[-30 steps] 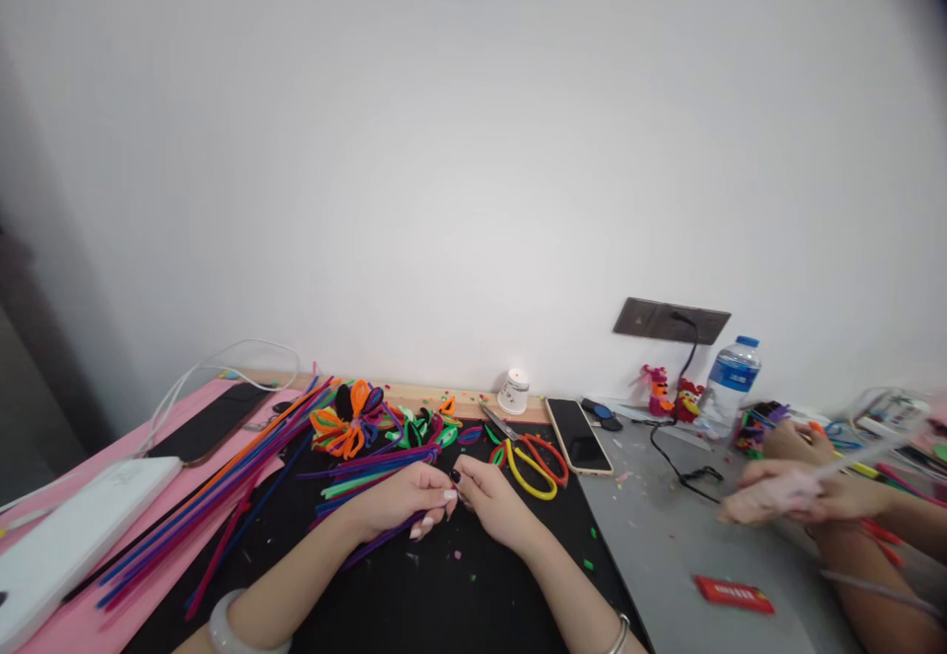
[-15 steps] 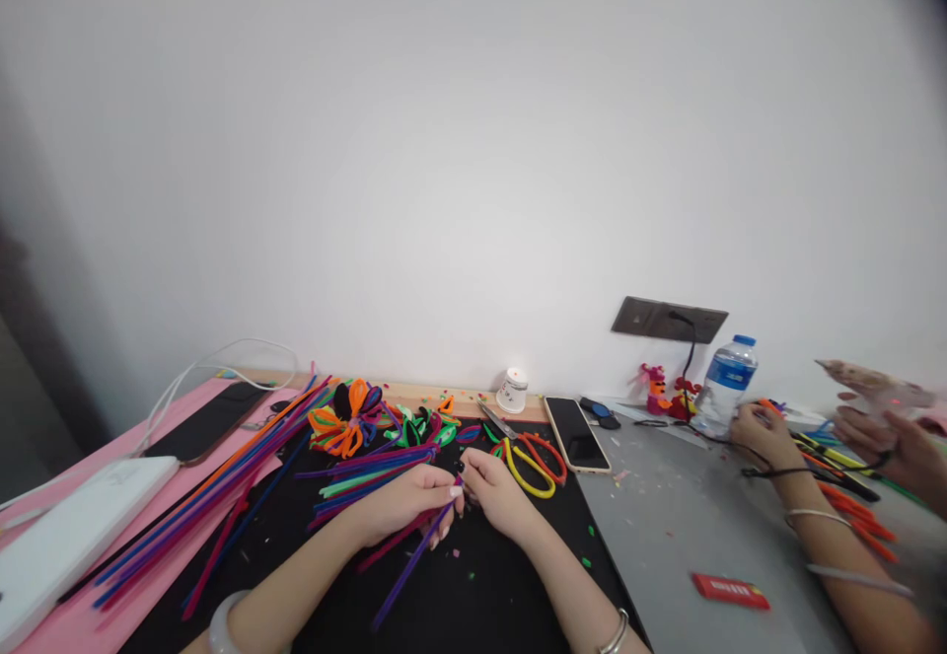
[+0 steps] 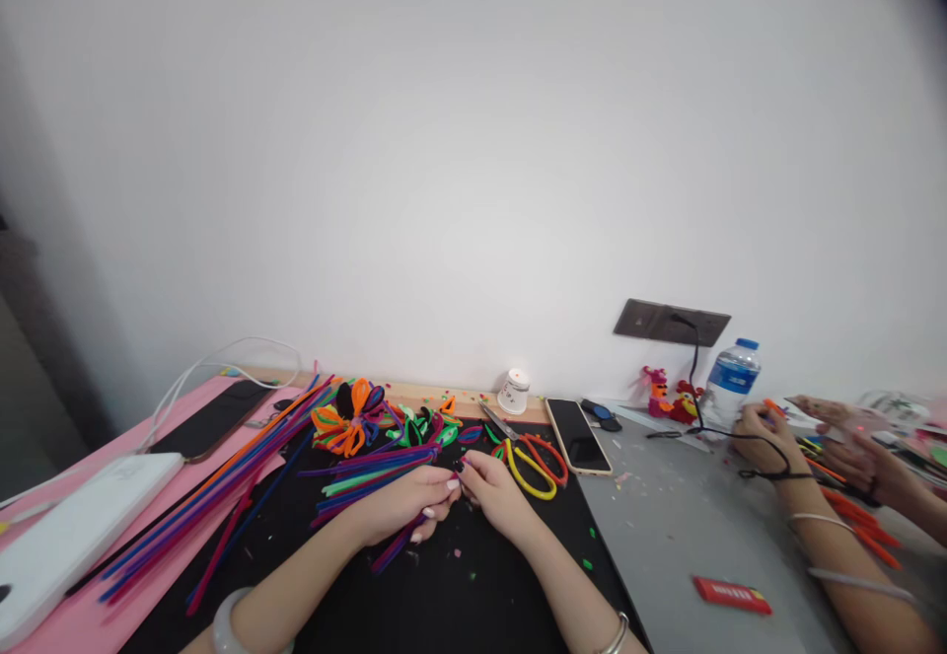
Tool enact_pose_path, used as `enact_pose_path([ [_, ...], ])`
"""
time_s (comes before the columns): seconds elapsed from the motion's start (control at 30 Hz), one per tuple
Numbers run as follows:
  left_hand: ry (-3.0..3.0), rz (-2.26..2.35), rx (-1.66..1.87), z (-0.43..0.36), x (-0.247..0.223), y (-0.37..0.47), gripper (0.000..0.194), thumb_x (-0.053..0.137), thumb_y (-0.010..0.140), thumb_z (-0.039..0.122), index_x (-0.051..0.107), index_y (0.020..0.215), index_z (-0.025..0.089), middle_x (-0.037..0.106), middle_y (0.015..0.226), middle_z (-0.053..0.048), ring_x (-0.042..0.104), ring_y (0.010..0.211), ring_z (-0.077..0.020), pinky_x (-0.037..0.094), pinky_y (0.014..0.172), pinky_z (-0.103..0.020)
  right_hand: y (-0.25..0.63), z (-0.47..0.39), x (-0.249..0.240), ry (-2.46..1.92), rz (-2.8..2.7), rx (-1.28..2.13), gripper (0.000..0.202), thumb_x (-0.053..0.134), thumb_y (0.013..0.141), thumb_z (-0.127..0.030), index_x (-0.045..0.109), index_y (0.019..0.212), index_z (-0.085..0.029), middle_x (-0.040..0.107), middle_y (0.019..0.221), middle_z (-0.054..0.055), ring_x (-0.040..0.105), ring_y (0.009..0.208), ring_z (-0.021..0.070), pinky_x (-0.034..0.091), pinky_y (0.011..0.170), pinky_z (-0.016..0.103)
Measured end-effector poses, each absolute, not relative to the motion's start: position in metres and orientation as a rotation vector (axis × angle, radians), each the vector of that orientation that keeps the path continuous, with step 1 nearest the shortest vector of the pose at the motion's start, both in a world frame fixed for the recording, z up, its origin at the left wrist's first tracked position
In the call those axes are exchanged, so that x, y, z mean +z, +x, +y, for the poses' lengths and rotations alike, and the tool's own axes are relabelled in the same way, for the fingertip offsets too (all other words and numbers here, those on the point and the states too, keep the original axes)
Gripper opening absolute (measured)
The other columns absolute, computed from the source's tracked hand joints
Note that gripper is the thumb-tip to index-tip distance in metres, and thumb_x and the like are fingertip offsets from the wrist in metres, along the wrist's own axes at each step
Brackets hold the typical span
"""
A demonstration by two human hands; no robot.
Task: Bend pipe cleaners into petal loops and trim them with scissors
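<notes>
Head cam: left hand (image 3: pixel 406 508) and right hand (image 3: pixel 492 494) are nearly fingertip to fingertip over the black mat (image 3: pixel 444 610), fingers of both pinched on some purple fuzzy stems (image 3: pixel 398 547), loose ends poking out below the left. Scissors (image 3: pixel 529 459) lie just past the right hand, beside a phone (image 3: pixel 578 435).

Tbl (image 3: pixel 651 555) – grey top | blk mat (image 3: pixel 488 595) | pink sheet (image 3: pixel 104 629) | btl (image 3: pixel 732 373), red pkt (image 3: pixel 732 595) – on bare grey

Pipe cleaners (image 3: pixel 398 545) look fuzzy and matt, the bottle (image 3: pixel 732 378) glossy plastic.
</notes>
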State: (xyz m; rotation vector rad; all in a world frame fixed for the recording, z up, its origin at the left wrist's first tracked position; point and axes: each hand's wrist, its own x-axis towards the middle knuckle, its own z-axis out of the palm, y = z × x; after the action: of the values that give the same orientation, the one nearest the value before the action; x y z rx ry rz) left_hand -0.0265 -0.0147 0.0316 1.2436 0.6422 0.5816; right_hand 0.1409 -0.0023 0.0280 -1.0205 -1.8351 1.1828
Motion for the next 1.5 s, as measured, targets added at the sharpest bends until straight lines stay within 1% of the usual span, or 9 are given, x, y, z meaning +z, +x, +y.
enact_pose_path([
  [0.2, 1.270, 0.649, 0.525, -0.016, 0.030, -0.026, 0.031, 0.049, 0.078, 0.047, 0.046, 0.068, 0.017, 0.034, 0.046, 0.011, 0.030, 0.033, -0.0034, 0.026, 0.035, -0.017, 0.137, -0.004, 0.025, -1.036, -1.852, 1.214, 0.027, 0.038, 0.084, -0.035, 0.034, 0.062, -0.020, 0.029, 0.047, -0.009, 0.026, 0.039, 0.0061, 0.025, 0.039, 0.018],
  [0.33, 1.296, 0.660, 0.537, -0.015, 0.026, -0.025, 0.031, 0.049, 0.078, 0.047, 0.050, 0.070, 0.017, 0.039, 0.044, 0.010, 0.035, 0.035, -0.0056, 0.031, 0.038, -0.019, 0.139, -0.004, 0.030, -1.062, -1.847, 1.026, 0.027, 0.044, 0.080, -0.028, 0.037, 0.057, -0.018, 0.033, 0.051, -0.007, 0.031, 0.047, 0.0075, 0.026, 0.046, 0.020],
  [0.43, 1.314, 0.676, 0.573, -0.015, 0.025, -0.024, 0.032, 0.048, 0.078, 0.047, 0.051, 0.069, 0.016, 0.042, 0.045, 0.009, 0.037, 0.036, -0.0059, 0.032, 0.039, -0.019, 0.141, -0.002, 0.032, -1.111, -1.794, 0.851, 0.026, 0.045, 0.079, -0.025, 0.036, 0.055, -0.018, 0.031, 0.052, -0.006, 0.029, 0.051, 0.0088, 0.023, 0.049, 0.021],
  [0.53, 1.321, 0.687, 0.596, -0.016, 0.025, -0.024, 0.033, 0.049, 0.077, 0.047, 0.050, 0.066, 0.017, 0.041, 0.044, 0.009, 0.036, 0.036, -0.0060, 0.032, 0.039, -0.019, 0.144, 0.000, 0.032, -1.138, -1.770, 0.776, 0.027, 0.044, 0.080, -0.025, 0.035, 0.056, -0.019, 0.029, 0.052, -0.006, 0.028, 0.050, 0.0094, 0.022, 0.049, 0.022],
  [0.8, 1.303, 0.696, 0.598, -0.018, 0.028, -0.023, 0.032, 0.046, 0.079, 0.046, 0.049, 0.067, 0.017, 0.040, 0.043, 0.009, 0.037, 0.035, -0.0061, 0.033, 0.039, -0.019, 0.151, 0.006, 0.028, -1.100, -1.804, 0.824, 0.026, 0.034, 0.085, -0.027, 0.034, 0.060, -0.020, 0.034, 0.053, -0.006, 0.032, 0.048, 0.0096, 0.027, 0.047, 0.021],
  [0.97, 1.296, 0.700, 0.579, -0.019, 0.030, -0.023, 0.031, 0.046, 0.079, 0.046, 0.053, 0.074, 0.016, 0.042, 0.047, 0.009, 0.040, 0.037, -0.0061, 0.034, 0.039, -0.018, 0.151, 0.002, 0.033, -1.093, -1.878, 0.822, 0.025, 0.036, 0.084, -0.024, 0.035, 0.060, -0.020, 0.035, 0.054, -0.006, 0.033, 0.049, 0.0091, 0.028, 0.048, 0.020],
  [1.17, 1.302, 0.708, 0.595, -0.018, 0.027, -0.023, 0.032, 0.046, 0.079, 0.048, 0.051, 0.077, 0.017, 0.040, 0.050, 0.010, 0.041, 0.038, -0.0056, 0.034, 0.041, -0.018, 0.146, -0.005, 0.038, -1.075, -2.009, 0.819, 0.027, 0.045, 0.080, -0.021, 0.036, 0.054, -0.018, 0.032, 0.049, -0.007, 0.031, 0.048, 0.0078, 0.024, 0.047, 0.020],
  [1.33, 1.313, 0.702, 0.590, -0.016, 0.026, -0.023, 0.032, 0.046, 0.079, 0.048, 0.050, 0.072, 0.017, 0.037, 0.047, 0.010, 0.039, 0.036, -0.0051, 0.033, 0.040, -0.018, 0.149, -0.004, 0.038, -1.108, -1.988, 0.794, 0.014, 0.046, 0.080, -0.022, 0.044, 0.067, -0.018, 0.039, 0.054, -0.007, 0.036, 0.049, 0.0083, 0.026, 0.047, 0.019],
  [1.5, 1.316, 0.709, 0.583, -0.016, 0.026, -0.024, 0.032, 0.045, 0.079, 0.048, 0.051, 0.073, 0.016, 0.037, 0.047, 0.011, 0.031, 0.032, -0.0033, 0.026, 0.034, -0.017, 0.151, -0.001, 0.037, -1.105, -1.934, 0.760, 0.007, 0.041, 0.083, -0.022, 0.044, 0.076, -0.019, 0.039, 0.059, -0.006, 0.038, 0.052, 0.0098, 0.030, 0.051, 0.021],
])
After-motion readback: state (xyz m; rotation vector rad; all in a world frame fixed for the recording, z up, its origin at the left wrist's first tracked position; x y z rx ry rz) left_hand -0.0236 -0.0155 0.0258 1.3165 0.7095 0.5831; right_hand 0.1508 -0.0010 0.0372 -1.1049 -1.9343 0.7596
